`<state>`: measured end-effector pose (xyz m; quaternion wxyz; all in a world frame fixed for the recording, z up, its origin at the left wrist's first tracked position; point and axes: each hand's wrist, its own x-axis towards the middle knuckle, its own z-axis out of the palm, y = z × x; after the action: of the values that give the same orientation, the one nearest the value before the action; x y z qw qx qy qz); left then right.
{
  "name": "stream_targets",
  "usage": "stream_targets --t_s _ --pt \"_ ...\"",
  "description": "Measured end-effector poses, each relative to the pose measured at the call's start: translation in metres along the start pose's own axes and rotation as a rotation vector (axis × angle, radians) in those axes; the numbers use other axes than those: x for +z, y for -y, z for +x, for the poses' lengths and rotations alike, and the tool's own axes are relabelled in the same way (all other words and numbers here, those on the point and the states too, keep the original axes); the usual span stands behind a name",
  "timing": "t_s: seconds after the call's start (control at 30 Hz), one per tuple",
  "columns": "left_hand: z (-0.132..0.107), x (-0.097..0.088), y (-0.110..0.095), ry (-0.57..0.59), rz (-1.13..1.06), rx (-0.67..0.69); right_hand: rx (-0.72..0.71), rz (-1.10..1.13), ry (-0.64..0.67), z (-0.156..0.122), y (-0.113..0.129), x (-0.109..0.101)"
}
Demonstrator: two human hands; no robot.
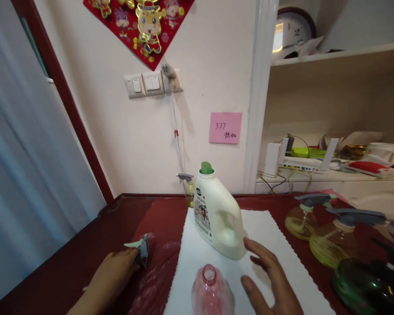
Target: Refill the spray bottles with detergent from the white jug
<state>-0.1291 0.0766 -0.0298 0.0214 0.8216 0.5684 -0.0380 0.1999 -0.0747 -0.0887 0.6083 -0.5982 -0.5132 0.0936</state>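
A white detergent jug [218, 216] with a green cap stands on a white mat [269, 245]. In front of it sits an open pink bottle [211, 288] without a top. My right hand [271, 280] hovers open beside the pink bottle, its fingertips close to the jug's base. My left hand [113, 269] rests on the dark red table [85, 258] to the left, fingers closed on a grey spray trigger head [141, 248].
Two yellow spray bottles [304, 218] [339, 240] and a green one [367, 284] stand at the right. A small spray bottle [188, 188] is behind the jug by the wall. Shelves with clutter sit at the back right, a curtain at the left.
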Motion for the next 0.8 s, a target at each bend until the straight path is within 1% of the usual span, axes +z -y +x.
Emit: stream_targets --t_s 0.1,0.2,0.27,0.33,0.4,0.47,0.53,0.57,0.6,0.63,0.67,0.7,0.73,0.8 --pt "0.003 0.011 0.01 -0.014 -0.028 -0.011 -0.005 -0.046 0.067 0.029 0.006 -0.015" --pt "0.004 0.019 0.017 -0.044 -0.046 -0.014 0.061 -0.051 0.038 0.058 0.004 -0.016" --pt "0.004 0.022 0.02 -0.061 -0.059 0.0 0.068 -0.047 0.036 0.074 0.001 -0.008" --pt "0.003 0.023 0.021 -0.061 -0.07 0.002 0.072 -0.016 0.088 0.088 -0.002 0.002" --pt "-0.001 0.018 0.02 -0.064 -0.071 -0.021 0.109 0.069 0.159 0.099 -0.003 0.012" --pt "-0.008 0.01 0.014 -0.102 -0.096 -0.041 0.161 0.153 0.186 0.107 -0.003 0.021" --pt "-0.018 0.002 0.001 -0.157 -0.211 -0.028 0.193 0.184 0.154 0.112 -0.003 0.03" --pt "-0.023 0.0 -0.009 -0.171 -0.318 -0.002 0.203 0.179 0.127 0.113 -0.003 0.033" --pt "-0.026 0.001 -0.021 -0.177 -0.449 0.041 0.215 0.172 0.101 0.114 -0.003 0.037" --pt "-0.028 0.005 -0.035 -0.141 -0.596 0.112 0.228 0.166 0.08 0.114 -0.004 0.04" --pt "-0.027 0.013 -0.051 -0.097 -0.749 0.185 0.237 0.161 0.062 0.114 -0.005 0.042" --pt "-0.024 0.023 -0.068 -0.021 -0.843 0.265 0.244 0.157 0.045 0.114 -0.005 0.044" --pt "-0.019 0.035 -0.085 0.093 -0.904 0.312 0.247 0.154 0.029 0.114 -0.006 0.046" --pt "-0.007 0.063 -0.117 0.14 -1.024 0.281 0.246 0.151 0.009 0.115 -0.008 0.046"
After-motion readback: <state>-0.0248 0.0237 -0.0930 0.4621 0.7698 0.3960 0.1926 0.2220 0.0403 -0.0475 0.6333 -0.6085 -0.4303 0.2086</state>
